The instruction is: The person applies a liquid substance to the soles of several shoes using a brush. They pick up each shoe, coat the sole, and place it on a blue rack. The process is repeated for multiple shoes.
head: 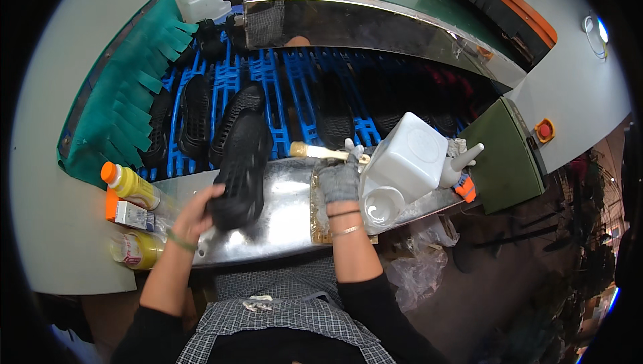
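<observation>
My bare left hand [195,216] grips the near end of a black shoe sole [242,170]. The sole is tilted above the shiny metal ledge [286,198], and its far end overlaps another black sole [245,105] behind it. A grey glove covers my right hand [341,183], which holds a flat bristle brush [324,152] by its pale handle, bristles pointing left. Just right of that hand stands a white plastic container [409,155] with a round opening [384,208] at its near side. Below the glove, a yellowish, crusted strip [320,213] lies on the ledge.
Blue conveyor racks [228,77] carry several black soles beyond the ledge. A green fringed curtain [118,98] hangs left, above yellow bottles [133,185]. To the right are a white nozzle bottle [457,165], a dark green panel [502,163] and a red button [544,130].
</observation>
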The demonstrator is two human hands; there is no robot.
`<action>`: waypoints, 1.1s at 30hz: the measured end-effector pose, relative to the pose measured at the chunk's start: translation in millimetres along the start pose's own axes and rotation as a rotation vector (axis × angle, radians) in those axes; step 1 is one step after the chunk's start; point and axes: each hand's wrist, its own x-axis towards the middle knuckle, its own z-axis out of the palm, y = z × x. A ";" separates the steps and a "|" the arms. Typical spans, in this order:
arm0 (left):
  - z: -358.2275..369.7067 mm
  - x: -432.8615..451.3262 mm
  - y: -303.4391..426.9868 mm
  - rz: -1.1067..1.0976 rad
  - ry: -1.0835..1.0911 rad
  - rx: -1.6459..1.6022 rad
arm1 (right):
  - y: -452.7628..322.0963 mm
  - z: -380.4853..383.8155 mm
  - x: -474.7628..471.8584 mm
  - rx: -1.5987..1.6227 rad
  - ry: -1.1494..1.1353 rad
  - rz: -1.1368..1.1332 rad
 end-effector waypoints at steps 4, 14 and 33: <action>-22.3 -65.8 -30.2 -0.052 -0.063 -0.064 | 1.5 27.2 61.9 -0.036 0.203 0.040; -20.6 -99.8 -108.3 -0.073 -0.344 -0.650 | -95.6 74.8 -108.6 -0.343 -0.301 -0.096; 21.5 -80.0 -160.1 -0.176 -0.287 -0.782 | -208.2 11.0 -152.4 -1.310 -0.154 -0.469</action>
